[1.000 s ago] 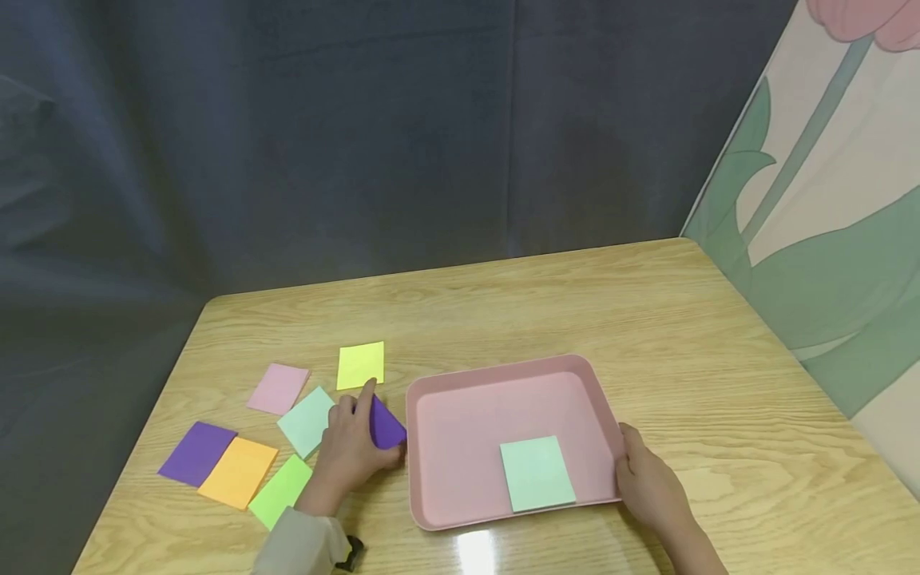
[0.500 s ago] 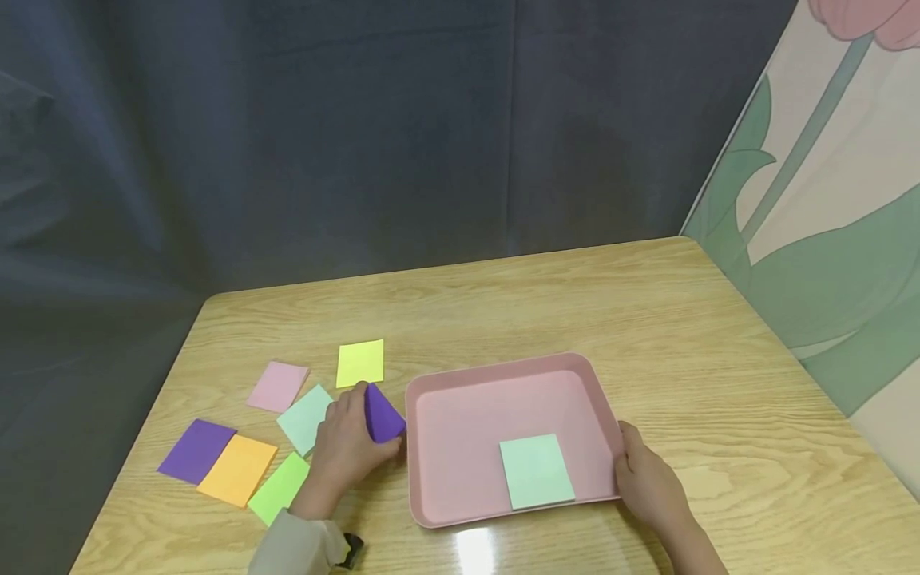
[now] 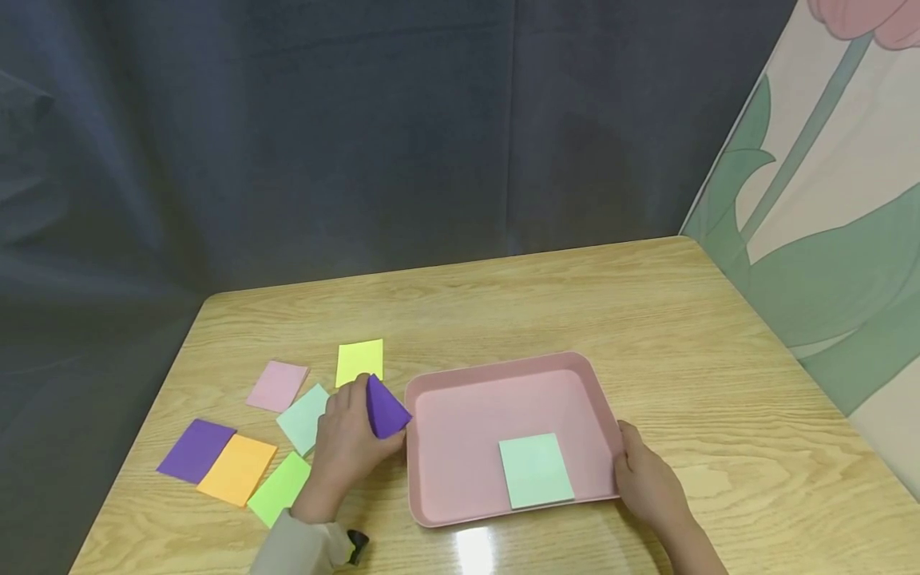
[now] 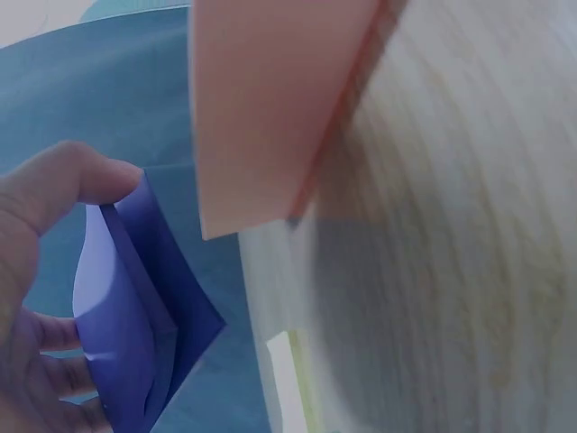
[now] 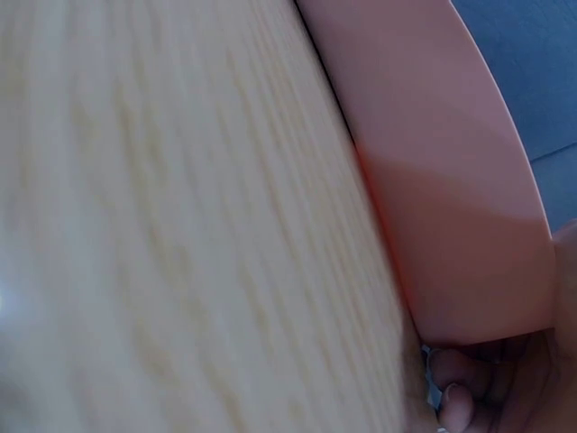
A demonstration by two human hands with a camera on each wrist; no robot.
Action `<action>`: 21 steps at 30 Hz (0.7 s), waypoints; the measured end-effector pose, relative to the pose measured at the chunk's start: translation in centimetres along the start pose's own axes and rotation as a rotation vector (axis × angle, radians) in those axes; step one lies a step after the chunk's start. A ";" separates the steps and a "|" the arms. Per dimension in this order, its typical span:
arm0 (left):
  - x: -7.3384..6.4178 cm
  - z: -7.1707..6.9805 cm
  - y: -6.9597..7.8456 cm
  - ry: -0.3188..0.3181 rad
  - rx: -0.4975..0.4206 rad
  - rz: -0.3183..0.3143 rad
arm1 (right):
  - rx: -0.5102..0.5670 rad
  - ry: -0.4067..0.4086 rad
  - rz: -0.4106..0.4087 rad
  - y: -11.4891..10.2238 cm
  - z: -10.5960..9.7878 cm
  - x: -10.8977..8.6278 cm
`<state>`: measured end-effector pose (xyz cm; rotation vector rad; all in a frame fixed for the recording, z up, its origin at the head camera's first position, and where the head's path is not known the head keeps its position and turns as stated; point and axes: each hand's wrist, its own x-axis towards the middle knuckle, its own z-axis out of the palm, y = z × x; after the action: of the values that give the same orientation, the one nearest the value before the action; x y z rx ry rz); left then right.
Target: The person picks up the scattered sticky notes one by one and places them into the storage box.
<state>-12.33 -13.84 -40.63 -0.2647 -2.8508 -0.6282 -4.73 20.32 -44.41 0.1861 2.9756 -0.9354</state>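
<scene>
My left hand [image 3: 345,447] pinches a purple sticky-note pad [image 3: 387,410] between thumb and fingers, just beyond the left rim of a pink tray. The left wrist view shows this purple pad [image 4: 122,311] tilted on edge, its sheets parting a little. Inside the pink tray [image 3: 460,427] lies a mint-green sticky-note pad [image 3: 536,471], near the front wall. At the tray's right side, my right hand [image 3: 650,481] grips the rim. From the right wrist, curled fingers [image 5: 457,374] show under the tray's corner.
Left of the tray, sticky-note pads lie on the wooden table [image 3: 546,295]: yellow [image 3: 359,361], pink [image 3: 278,386], mint [image 3: 303,417], green [image 3: 280,487], orange [image 3: 237,469] and purple [image 3: 197,451]. A dark curtain [image 3: 359,144] hangs behind the table.
The left hand has lifted the purple pad and shifted it slightly right, so its corner now reaches the tray's left rim. The tray and right hand stay put.
</scene>
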 end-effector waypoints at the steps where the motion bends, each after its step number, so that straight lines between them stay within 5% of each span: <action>1: 0.0 0.0 0.1 0.006 -0.001 0.004 | 0.000 0.002 -0.001 0.0 0.0 0.0; 21: 0.0 0.6 3.0 0.015 -0.106 0.080 | 0.016 0.003 0.013 0.0 0.0 0.0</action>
<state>-11.74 -10.94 -39.96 -0.3872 -2.7811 -0.7629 -4.68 20.34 -44.43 0.2066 2.9674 -0.9584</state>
